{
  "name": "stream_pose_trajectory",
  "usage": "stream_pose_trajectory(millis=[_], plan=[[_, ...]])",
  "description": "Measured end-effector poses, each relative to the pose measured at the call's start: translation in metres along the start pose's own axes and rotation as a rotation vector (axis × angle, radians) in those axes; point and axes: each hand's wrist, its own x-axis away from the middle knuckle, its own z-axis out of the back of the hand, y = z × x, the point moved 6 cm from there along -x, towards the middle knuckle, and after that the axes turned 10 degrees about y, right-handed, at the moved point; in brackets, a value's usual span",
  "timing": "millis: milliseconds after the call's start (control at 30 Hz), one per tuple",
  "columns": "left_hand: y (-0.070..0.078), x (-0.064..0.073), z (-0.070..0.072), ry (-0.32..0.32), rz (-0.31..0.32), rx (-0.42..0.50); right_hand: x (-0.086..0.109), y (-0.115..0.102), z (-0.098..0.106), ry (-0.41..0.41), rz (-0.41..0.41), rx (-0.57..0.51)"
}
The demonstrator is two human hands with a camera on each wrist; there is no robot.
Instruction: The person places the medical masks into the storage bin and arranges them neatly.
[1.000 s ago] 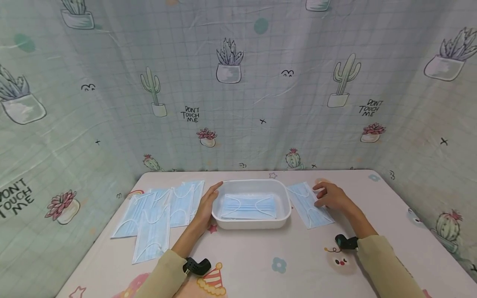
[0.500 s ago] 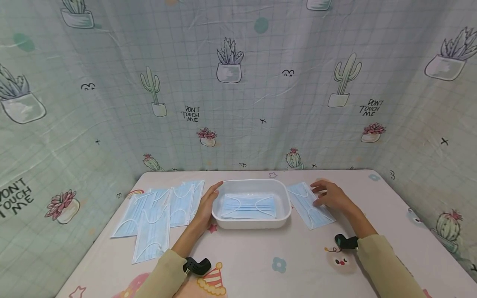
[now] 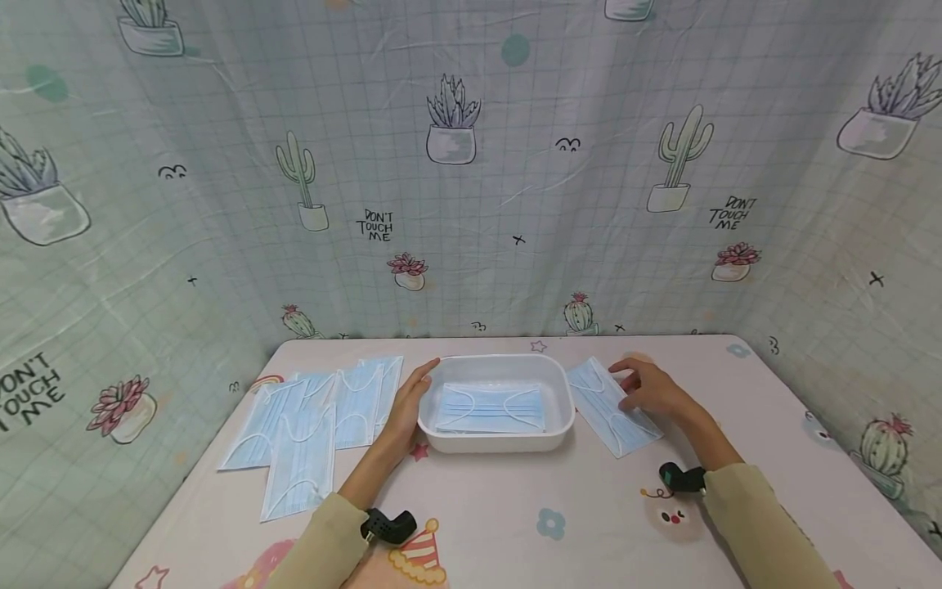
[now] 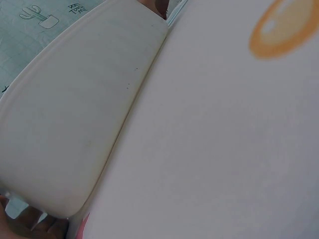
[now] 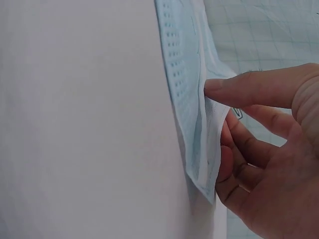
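A white plastic tub [image 3: 496, 444] holds flat blue face masks [image 3: 491, 409] with white ear loops. My left hand [image 3: 403, 413] rests along the tub's left side, fingers fairly straight, a fingertip at the far left corner of the rim. In the left wrist view its fingers [image 4: 31, 219] show against the tub's end. To the tub's right, my right hand [image 3: 655, 388] pinches the edge of a single face mask [image 3: 611, 413]. Seen from the right wrist, the thumb [image 5: 219, 90] lies on top of this mask [image 5: 187, 79], other fingers at its edge, partly hidden.
Several more face masks [image 3: 309, 442] lie overlapping on the table left of the tub. The table [image 3: 500, 523] has a pale printed cover. Behind it and at both sides hangs a curtain [image 3: 515, 180] printed with cacti.
The face mask at the right has turned slightly, its near corner shifting right and toward me. My right fingers have moved a little left over it. Left hand and tub stay put.
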Motion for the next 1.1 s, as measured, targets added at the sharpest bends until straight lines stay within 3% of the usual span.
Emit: stream_pose_trajectory(millis=[267, 567, 1100], plan=[[-0.0010, 0.0010, 0.0004, 0.009, 0.003, 0.000, 0.0010, 0.0026, -0.0015, -0.021, 0.007, -0.011], [-0.0008, 0.0023, -0.0001, 0.011, -0.003, -0.008, 0.0038, 0.0034, 0.0000, -0.067, 0.034, -0.092], [0.0001, 0.0002, -0.0006, -0.002, -0.002, 0.018, 0.0052, 0.0076, 0.0002, -0.171, -0.079, -0.255]])
